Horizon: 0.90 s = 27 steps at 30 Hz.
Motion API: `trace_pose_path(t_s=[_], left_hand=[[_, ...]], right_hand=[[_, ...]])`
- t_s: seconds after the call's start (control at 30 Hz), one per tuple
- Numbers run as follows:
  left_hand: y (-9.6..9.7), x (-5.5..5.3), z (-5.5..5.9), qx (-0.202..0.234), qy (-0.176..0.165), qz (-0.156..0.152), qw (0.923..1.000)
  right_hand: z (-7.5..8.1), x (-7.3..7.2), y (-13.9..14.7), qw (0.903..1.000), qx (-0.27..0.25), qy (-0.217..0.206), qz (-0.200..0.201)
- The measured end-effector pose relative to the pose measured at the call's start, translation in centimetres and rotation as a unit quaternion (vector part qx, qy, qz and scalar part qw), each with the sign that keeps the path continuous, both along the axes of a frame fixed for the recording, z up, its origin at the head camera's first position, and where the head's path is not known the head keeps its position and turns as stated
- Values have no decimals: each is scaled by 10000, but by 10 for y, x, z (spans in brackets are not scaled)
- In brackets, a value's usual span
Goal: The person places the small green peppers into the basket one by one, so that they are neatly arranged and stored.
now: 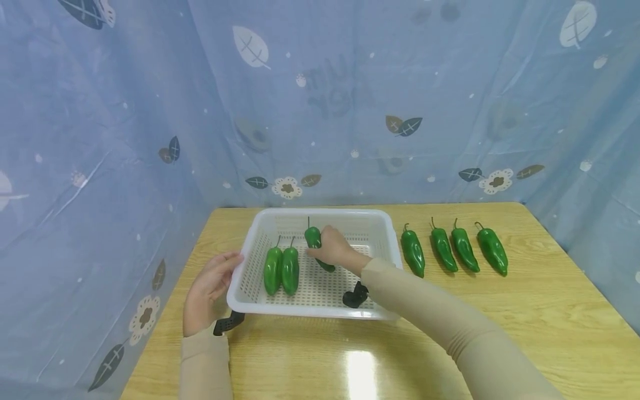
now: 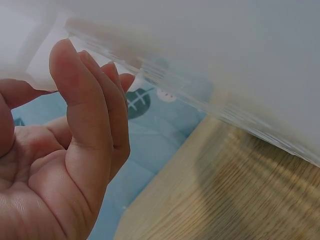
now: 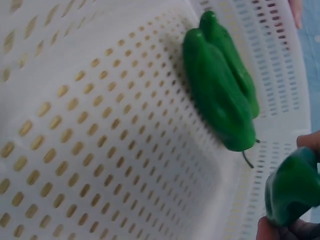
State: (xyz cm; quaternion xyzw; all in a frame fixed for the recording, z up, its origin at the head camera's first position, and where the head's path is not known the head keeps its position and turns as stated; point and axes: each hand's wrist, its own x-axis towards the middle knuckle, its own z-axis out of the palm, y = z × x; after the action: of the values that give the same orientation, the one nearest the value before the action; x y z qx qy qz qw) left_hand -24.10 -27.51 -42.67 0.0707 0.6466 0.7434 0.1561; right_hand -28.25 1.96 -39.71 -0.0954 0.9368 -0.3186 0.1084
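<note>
A white perforated plastic basket [image 1: 320, 310] sits on the wooden table. My left hand [image 1: 212, 284] holds its left rim, and in the left wrist view the thumb and bent fingers [image 2: 87, 110] meet the basket's edge. Inside the basket my right hand [image 1: 336, 247] grips a green pepper [image 1: 313, 237] by its middle, its stem pointing away from me. In the right wrist view that pepper [image 3: 292, 187] shows between thumb and fingers, above the basket floor. Two more green peppers, one [image 1: 273, 270] beside the other [image 1: 290, 270], lie side by side on the basket's left half.
Several green peppers lie in a loose row on the table right of the basket, from the nearest one [image 1: 413, 253] to the farthest [image 1: 493, 250]. A blue patterned curtain [image 1: 350, 111] hangs behind and along both sides of the table [image 1: 525, 333].
</note>
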Motion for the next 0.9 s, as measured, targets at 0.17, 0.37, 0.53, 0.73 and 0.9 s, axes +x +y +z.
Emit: trace_pose_path(t_s=[0.17,0.37,0.53,0.73,0.9], left_hand=[[3,3,7,-79,48,-66,9999],[3,5,8,-3,0,-24,10000],[3,4,8,82,66,-130,9999],[3,4,7,113,87,-124,9998],[4,3,8,86,55,-83,9999]], right_hand=[[-10,0,-1,9998,47,-61,198],[-19,1,-7,9989,33,-117,449],[-28,3,-12,9974,254,-294,614],[-33,6,-16,9953,608,-453,600],[-36,7,-18,9941,668,-562,648]])
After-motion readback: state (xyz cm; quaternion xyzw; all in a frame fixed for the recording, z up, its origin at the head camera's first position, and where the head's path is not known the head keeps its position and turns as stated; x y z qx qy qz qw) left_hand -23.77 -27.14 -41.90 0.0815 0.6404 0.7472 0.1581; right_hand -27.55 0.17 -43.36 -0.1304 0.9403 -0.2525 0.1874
